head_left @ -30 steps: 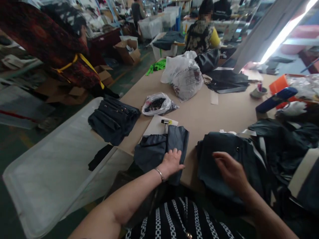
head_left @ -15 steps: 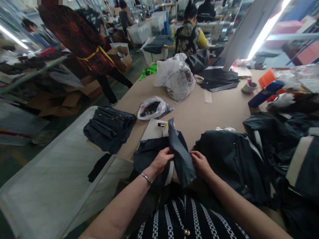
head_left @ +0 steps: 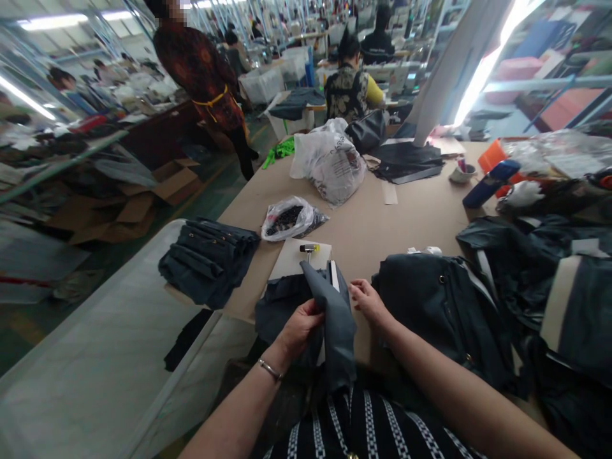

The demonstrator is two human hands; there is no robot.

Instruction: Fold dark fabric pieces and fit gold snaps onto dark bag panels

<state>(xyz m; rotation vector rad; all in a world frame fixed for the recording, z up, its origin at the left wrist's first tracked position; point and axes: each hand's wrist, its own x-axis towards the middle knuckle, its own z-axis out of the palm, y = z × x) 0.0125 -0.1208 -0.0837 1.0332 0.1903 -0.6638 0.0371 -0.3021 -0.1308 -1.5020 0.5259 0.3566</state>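
**Work piece.** A dark fabric piece (head_left: 338, 322) is held upright at the near edge of the bench (head_left: 382, 220), lower centre of the frame, just above the person's striped top. It is folded lengthwise, and a pale strip shows along its upper edge.

**Hands.** The left hand (head_left: 300, 326) is closed on the left side of the piece, fingers curled over the fold. The right hand (head_left: 368, 303) sits at the right edge with its fingers drawn together; whether they actually pinch the cloth cannot be told.

**Progress (judgement).** A stack of folded dark pieces (head_left: 208, 258) lies at the left edge of the bench and appears finished. A heap of dark garments (head_left: 444, 312) fills the right of the frame, loose and unfolded. The piece in hand is lifted and not yet laid down, so the greater part seems left to do.

**Surroundings.**
- A white card (head_left: 289, 262) with a small tool (head_left: 308, 248) on it lies just behind the piece.
- A small plastic bag (head_left: 289, 220) and a large white bag (head_left: 329, 162) stand further back, centre.
- A white bin (head_left: 95, 357) occupies the lower left, beside the bench.
- Other people work at the top of the frame, well apart.

**Obstructions.** The garment heap crowds the right hand, and the card and tool take up the bench surface directly ahead.
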